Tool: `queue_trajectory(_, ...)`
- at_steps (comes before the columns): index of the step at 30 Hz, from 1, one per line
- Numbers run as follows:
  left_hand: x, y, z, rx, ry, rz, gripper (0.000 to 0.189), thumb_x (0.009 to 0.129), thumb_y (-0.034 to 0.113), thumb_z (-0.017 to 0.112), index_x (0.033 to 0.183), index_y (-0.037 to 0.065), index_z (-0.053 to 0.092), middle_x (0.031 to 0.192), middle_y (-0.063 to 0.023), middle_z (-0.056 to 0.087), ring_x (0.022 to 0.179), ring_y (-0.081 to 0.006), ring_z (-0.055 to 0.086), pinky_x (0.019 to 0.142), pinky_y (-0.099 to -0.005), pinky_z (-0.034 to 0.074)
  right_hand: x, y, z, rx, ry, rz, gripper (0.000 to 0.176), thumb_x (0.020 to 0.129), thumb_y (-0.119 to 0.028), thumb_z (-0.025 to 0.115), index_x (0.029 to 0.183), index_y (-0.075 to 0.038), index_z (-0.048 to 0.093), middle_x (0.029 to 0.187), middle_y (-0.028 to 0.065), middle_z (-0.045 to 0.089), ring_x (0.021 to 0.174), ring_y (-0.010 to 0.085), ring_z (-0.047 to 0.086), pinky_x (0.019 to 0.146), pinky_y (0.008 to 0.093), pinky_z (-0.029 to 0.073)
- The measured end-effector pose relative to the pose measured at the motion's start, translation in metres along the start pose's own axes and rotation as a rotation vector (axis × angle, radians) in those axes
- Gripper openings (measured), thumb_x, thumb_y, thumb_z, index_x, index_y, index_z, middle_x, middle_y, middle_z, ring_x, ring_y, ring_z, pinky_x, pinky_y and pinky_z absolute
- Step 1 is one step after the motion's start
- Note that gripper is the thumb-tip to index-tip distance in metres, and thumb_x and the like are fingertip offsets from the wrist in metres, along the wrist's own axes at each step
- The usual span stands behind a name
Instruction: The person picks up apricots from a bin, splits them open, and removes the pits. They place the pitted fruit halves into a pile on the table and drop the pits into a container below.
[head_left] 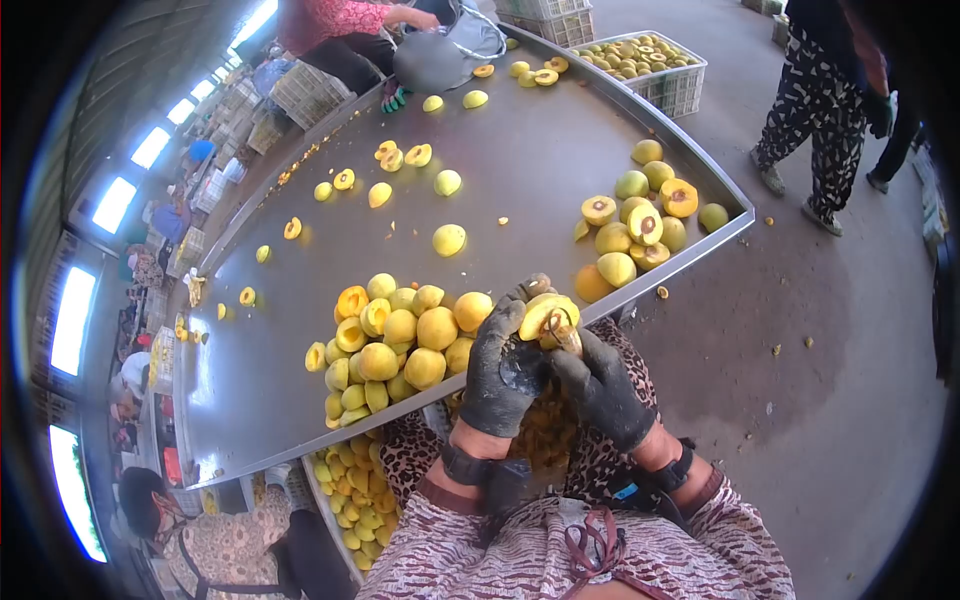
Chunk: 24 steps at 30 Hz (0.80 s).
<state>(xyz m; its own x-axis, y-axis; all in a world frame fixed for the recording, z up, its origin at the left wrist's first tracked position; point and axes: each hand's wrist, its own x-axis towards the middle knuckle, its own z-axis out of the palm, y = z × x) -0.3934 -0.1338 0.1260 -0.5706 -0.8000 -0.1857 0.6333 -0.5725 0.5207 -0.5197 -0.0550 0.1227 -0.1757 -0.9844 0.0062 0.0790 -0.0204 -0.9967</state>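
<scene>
My left hand [505,360], in a dark, stained glove, is closed around a halved yellow fruit [546,314] over the near edge of the metal table [480,160]. My right hand [600,385], gloved too, pinches a small tool [566,332] with a light-coloured handle and a curved metal part, which touches the cut face of the fruit. Left of my hands lies a heap of yellow fruit [425,368], some whole and some cut. A smaller group with halves [645,224] lies in the table's right corner.
A crate of fruit [640,58] stands beyond the table's far right edge. Below the near edge is a bin of yellow halves [355,490]. One person sits at the far end [335,25], another at lower left [225,545], and a person in patterned trousers [815,120] stands right.
</scene>
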Motion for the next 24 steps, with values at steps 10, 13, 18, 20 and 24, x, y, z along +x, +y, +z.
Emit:
queue_trajectory(10, -0.011, -0.011, 0.002, 0.196, 0.056, 0.218, 0.042, 0.103, 0.036, 0.041, 0.114, -0.002, 0.056, 0.108, -0.0155, 0.061, 0.1, -0.0271, 0.062, 0.088, -0.0389, 0.054, -0.006, 0.025, 0.012, -0.126, -0.055, -0.24, 0.022, 0.092, -0.013, 0.059, 0.106, 0.003, 0.056, 0.086, 0.0214, 0.063, 0.08, 0.0388, 0.065, 0.07, 0.0399, 0.049)
queue_trajectory(13, -0.013, -0.016, -0.001, 0.238, 0.052, 0.246, 0.043, 0.103, 0.037, 0.041, 0.113, -0.002, 0.056, 0.105, -0.0166, 0.061, 0.094, -0.0283, 0.063, 0.082, -0.0368, 0.056, -0.006, 0.034, 0.011, -0.17, -0.048, -0.251, 0.021, 0.093, -0.014, 0.059, 0.106, 0.002, 0.055, 0.089, 0.0219, 0.064, 0.079, 0.0386, 0.065, 0.069, 0.0399, 0.05)
queue_trajectory(18, -0.016, -0.017, -0.007, 0.198, 0.034, 0.285, 0.042, 0.103, 0.037, 0.041, 0.106, -0.002, 0.057, 0.105, -0.013, 0.062, 0.096, -0.0221, 0.063, 0.088, -0.0354, 0.054, -0.005, 0.047, 0.014, -0.231, -0.097, -0.225, 0.028, 0.096, -0.017, 0.055, 0.114, 0.004, 0.056, 0.091, 0.0089, 0.064, 0.082, 0.0155, 0.059, 0.074, 0.0311, 0.049)
queue_trajectory(20, -0.019, -0.017, -0.011, 0.208, 0.035, 0.319, 0.042, 0.103, 0.037, 0.041, 0.106, -0.002, 0.057, 0.104, -0.0129, 0.062, 0.095, -0.022, 0.063, 0.087, -0.0355, 0.054, -0.004, 0.053, 0.019, -0.222, -0.077, -0.278, 0.025, 0.096, -0.017, 0.056, 0.112, 0.003, 0.058, 0.089, 0.0069, 0.063, 0.08, 0.0126, 0.057, 0.073, 0.0274, 0.048)
queue_trajectory(24, -0.026, -0.008, -0.011, 0.355, -0.084, 0.387, 0.044, 0.103, 0.034, 0.042, 0.124, -0.003, 0.051, 0.12, -0.0138, 0.058, 0.11, -0.022, 0.058, 0.097, -0.0354, 0.048, -0.006, 0.035, 0.03, 0.135, -0.007, -0.119, 0.022, 0.094, -0.021, 0.06, 0.098, 0.001, 0.057, 0.081, 0.0073, 0.06, 0.064, 0.0209, 0.059, 0.058, 0.0319, 0.048)
